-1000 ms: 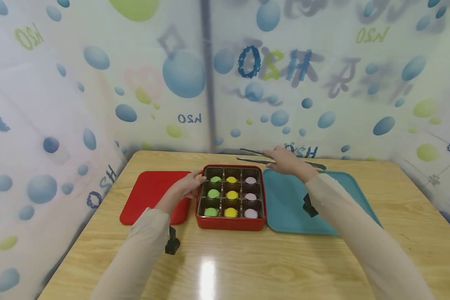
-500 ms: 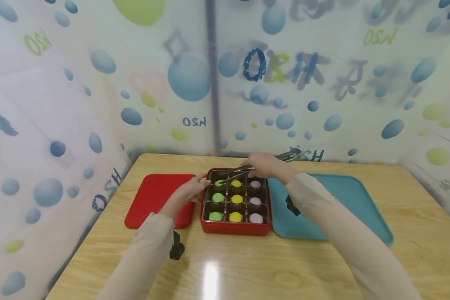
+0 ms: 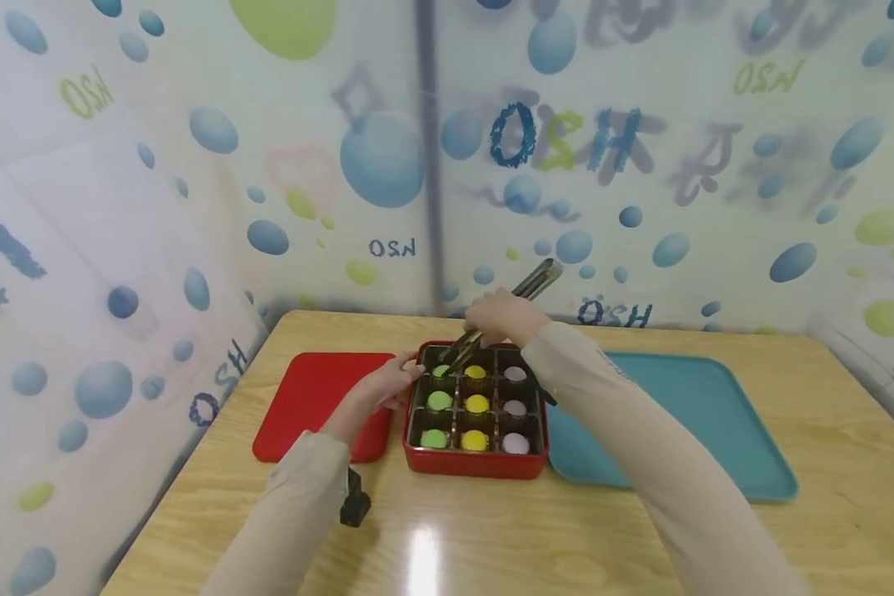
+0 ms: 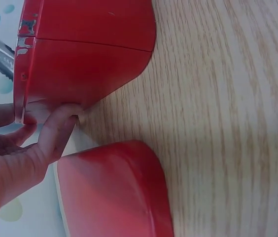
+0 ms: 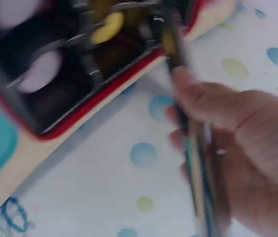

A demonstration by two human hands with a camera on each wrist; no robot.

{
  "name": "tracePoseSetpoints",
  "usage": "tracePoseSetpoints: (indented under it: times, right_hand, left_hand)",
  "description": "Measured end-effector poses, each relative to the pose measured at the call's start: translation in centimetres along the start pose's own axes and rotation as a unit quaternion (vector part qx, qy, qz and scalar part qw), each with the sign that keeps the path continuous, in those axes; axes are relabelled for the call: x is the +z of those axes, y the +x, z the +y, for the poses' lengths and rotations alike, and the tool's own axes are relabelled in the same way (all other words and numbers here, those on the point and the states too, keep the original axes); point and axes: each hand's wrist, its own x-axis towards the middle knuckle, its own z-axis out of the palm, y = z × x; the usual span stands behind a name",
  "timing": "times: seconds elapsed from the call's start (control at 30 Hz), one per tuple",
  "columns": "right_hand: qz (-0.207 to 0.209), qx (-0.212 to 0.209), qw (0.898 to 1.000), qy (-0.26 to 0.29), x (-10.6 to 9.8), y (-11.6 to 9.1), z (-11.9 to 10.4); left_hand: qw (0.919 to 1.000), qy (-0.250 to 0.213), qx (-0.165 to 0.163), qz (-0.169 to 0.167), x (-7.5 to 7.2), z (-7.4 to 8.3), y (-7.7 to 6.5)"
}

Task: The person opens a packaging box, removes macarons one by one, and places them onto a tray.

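Observation:
A red tin box (image 3: 477, 465) with a dark divided insert holds round sweets, green (image 3: 439, 401), yellow (image 3: 477, 404) and pale lilac (image 3: 516, 444), in three columns. My left hand (image 3: 389, 382) holds the box's left wall; in the left wrist view its fingertips press the red side just below the rim. In my right hand (image 3: 505, 316) are metal tongs (image 5: 198, 163), gripped around the arms. Their tips reach down, slightly apart, at the far-left compartment, on either side of the green sweet (image 3: 443, 372) there. The right wrist view is blurred, and the tips are cut off in it.
Left of the box lies a flat red lid (image 3: 313, 397), partly under my left forearm. A blue tray (image 3: 685, 406) sits to the right, crossed by my right sleeve. Behind the wooden table (image 3: 551, 530) hangs a patterned curtain (image 3: 387, 273).
My right hand has brought the tongs left and down from above the tray's back edge to the far-left green sweet, tilting them steeper. The left hand stays at the box.

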Motion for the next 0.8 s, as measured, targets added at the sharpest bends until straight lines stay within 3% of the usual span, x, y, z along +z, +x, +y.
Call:
tracePoseSetpoints:
  times: [0.1, 0.2, 0.43, 0.8]
  right_hand:
    - [-0.023, 0.03, 0.998, 0.043, -0.9, 0.3, -0.8]
    - [-0.02, 0.071, 0.993, 0.089, -1.3, 0.4, -1.9]
    - [0.006, 0.056, 0.998, -0.027, -1.2, 1.2, -3.4]
    - [-0.022, 0.017, 1.0, 0.011, 0.2, 1.4, -1.1]
  left_hand:
    - [1.0, 0.003, 0.0, 0.005, 0.1, -0.1, -0.2]
    - [1.0, 0.004, -0.002, 0.007, 0.4, -0.1, -0.4]
    - [1.0, 0.003, 0.002, 0.006, 0.6, 0.2, -0.5]
    - [0.9999, -0.002, -0.007, 0.008, 0.1, 0.2, -0.2]
